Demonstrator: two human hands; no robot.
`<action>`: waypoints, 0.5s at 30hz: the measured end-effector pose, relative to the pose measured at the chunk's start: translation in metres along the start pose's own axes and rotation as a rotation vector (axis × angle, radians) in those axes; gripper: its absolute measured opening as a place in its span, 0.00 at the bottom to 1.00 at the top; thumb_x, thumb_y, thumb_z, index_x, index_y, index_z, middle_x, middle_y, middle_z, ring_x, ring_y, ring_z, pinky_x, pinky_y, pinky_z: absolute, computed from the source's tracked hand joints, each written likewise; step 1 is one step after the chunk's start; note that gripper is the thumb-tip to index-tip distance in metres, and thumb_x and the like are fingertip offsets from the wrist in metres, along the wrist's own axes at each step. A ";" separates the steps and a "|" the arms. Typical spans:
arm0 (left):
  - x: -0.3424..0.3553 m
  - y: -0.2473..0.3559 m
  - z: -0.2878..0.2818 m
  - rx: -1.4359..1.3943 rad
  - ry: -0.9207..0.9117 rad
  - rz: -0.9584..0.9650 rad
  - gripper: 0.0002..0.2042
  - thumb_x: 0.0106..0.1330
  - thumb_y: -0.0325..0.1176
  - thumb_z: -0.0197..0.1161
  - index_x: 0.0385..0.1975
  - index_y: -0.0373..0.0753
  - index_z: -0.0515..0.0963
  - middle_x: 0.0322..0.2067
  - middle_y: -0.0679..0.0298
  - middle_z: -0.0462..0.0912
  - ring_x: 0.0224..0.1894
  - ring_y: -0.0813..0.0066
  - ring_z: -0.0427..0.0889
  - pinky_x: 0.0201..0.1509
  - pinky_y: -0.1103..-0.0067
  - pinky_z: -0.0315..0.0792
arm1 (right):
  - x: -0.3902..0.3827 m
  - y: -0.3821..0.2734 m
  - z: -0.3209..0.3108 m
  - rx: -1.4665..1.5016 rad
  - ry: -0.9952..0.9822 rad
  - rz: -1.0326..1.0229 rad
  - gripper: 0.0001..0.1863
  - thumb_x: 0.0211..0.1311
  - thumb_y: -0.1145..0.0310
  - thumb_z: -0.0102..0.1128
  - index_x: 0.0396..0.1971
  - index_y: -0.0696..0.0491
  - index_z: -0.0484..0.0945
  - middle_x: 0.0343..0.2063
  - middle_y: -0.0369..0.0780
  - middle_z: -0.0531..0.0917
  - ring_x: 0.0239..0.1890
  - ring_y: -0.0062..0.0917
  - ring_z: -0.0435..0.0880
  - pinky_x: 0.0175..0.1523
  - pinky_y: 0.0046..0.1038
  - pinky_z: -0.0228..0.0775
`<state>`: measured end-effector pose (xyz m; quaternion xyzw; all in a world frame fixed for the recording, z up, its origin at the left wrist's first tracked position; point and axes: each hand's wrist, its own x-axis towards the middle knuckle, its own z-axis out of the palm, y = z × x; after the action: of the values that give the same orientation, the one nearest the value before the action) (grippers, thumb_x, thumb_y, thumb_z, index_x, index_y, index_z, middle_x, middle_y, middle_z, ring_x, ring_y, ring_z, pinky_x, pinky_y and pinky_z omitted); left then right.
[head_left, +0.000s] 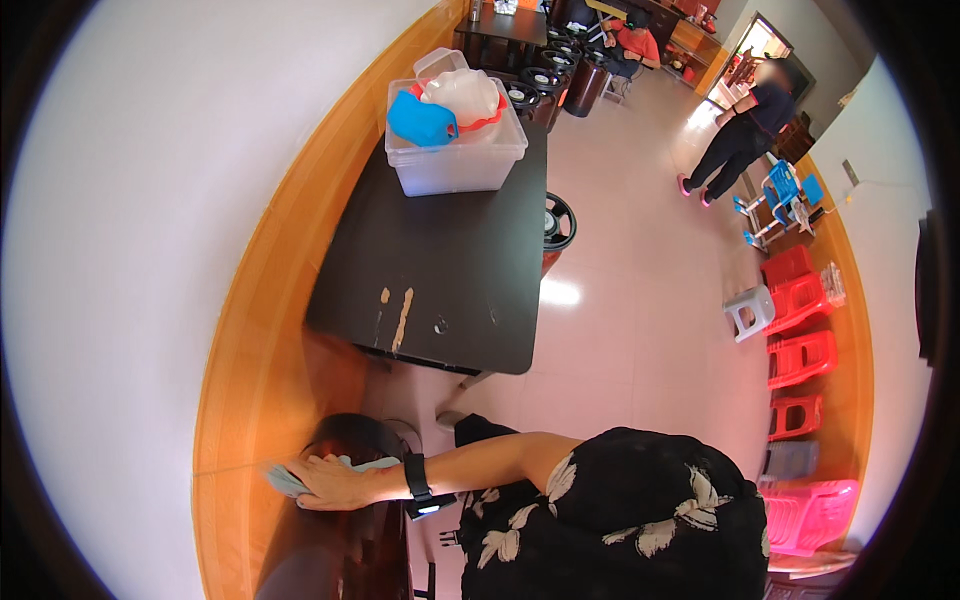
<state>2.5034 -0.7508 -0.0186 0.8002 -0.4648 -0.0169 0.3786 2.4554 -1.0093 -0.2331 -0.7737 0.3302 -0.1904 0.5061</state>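
Note:
My right hand (pixel 330 482) reaches across to the lower left, its fingers closed on a pale grey-green cloth (pixel 288 479), partly blurred. It is over a glossy dark brown piece (pixel 325 555) with a black rim, beside the wooden wall panel (pixel 230 430). A black band circles that wrist. My left hand is not in view. Just beyond stands a black table (pixel 450 260) with tan scuff marks, holding a clear plastic bin (pixel 455 170) with blue, red and whitish items.
Dark drums (pixel 585 85) stand beyond the table, another (pixel 555 230) beside it. A person (pixel 745 130) stands toward the back right; another (pixel 630 50) sits farther back. Red and pink stools (pixel 800 355), a grey stool (pixel 748 310) and a blue chair (pixel 775 200) line the right wall.

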 end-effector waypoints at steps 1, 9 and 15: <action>0.006 0.002 0.004 0.012 0.008 -0.036 0.21 0.61 0.34 0.64 0.50 0.28 0.72 0.39 0.46 0.79 0.45 0.56 0.73 0.45 0.61 0.70 | 0.006 0.015 0.003 -0.020 -0.070 0.034 0.27 0.58 0.59 0.54 0.53 0.58 0.62 0.42 0.50 0.74 0.46 0.43 0.71 0.46 0.43 0.58; 0.042 0.007 0.029 0.087 0.079 -0.320 0.23 0.62 0.36 0.63 0.52 0.27 0.70 0.40 0.45 0.79 0.44 0.57 0.75 0.43 0.65 0.72 | 0.029 0.092 0.005 -0.021 -0.069 0.077 0.25 0.60 0.55 0.54 0.52 0.56 0.68 0.45 0.46 0.74 0.48 0.42 0.70 0.46 0.45 0.64; 0.040 0.012 0.027 0.141 0.154 -0.543 0.24 0.63 0.37 0.63 0.53 0.26 0.68 0.41 0.45 0.78 0.44 0.58 0.76 0.41 0.68 0.74 | 0.035 0.104 0.006 -0.035 -0.032 0.130 0.25 0.59 0.55 0.55 0.51 0.57 0.68 0.47 0.46 0.73 0.49 0.43 0.71 0.47 0.49 0.67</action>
<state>2.5074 -0.7999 -0.0174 0.9186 -0.2036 -0.0246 0.3378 2.4509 -1.0578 -0.3316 -0.7623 0.3750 -0.1388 0.5089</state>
